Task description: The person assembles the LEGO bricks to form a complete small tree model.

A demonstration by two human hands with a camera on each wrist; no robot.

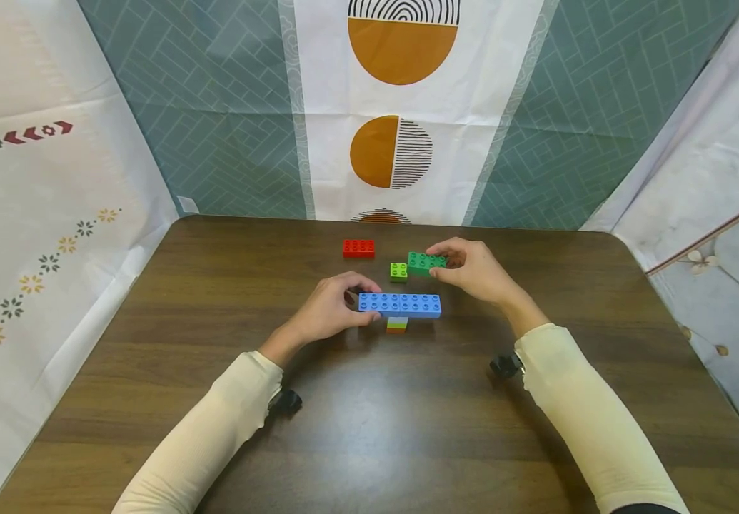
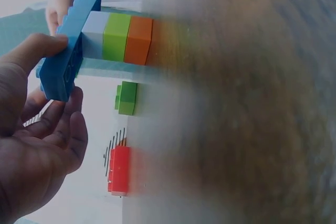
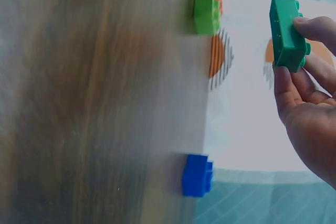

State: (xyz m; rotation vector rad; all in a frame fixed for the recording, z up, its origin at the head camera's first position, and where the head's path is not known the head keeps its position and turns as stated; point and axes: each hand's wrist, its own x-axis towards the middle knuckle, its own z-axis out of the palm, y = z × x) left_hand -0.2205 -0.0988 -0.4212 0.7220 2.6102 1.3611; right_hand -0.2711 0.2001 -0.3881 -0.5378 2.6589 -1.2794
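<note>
Two grips: left hand (image 1: 327,307) pinches the 9 o'clock end of a blue bar (image 1: 401,305), thumb on the near side; right hand (image 1: 478,271) pinches a green brick (image 1: 425,263) between thumb and fingers.
Green brick, bearing: 1 o'clock from the blue bar's middle in the head view, 9 o'clock from the right hand, which is the nearer; clear of the table (image 1: 369,457). Height against the bar: cannot tell.
Long axes: bar and green brick both lie roughly 9 to 3 o'clock, near parallel, a gap between them in the head view.
Blue bar: smooth, oblong, a seam at mid-length, round studs in two rows.
Column under bar: pale block (image 2: 94,34), lime block (image 2: 116,36), orange block (image 2: 138,40), top to bottom; flat-sided, joined beneath the bar's middle.
Lime brick: small, squarish (image 1: 398,272), 12 o'clock from the bar.
Red brick: oblong, studded (image 1: 359,250), 11 o'clock from the bar.
Dark blue brick: studded (image 3: 196,176), on the table, 7 o'clock from the green brick as the right wrist view frames it.
Materials: bricks apparently glossy plastic; table dark wood-grain with a sheen; sleeves (image 1: 208,435) pale, fine-ribbed cloth.
</note>
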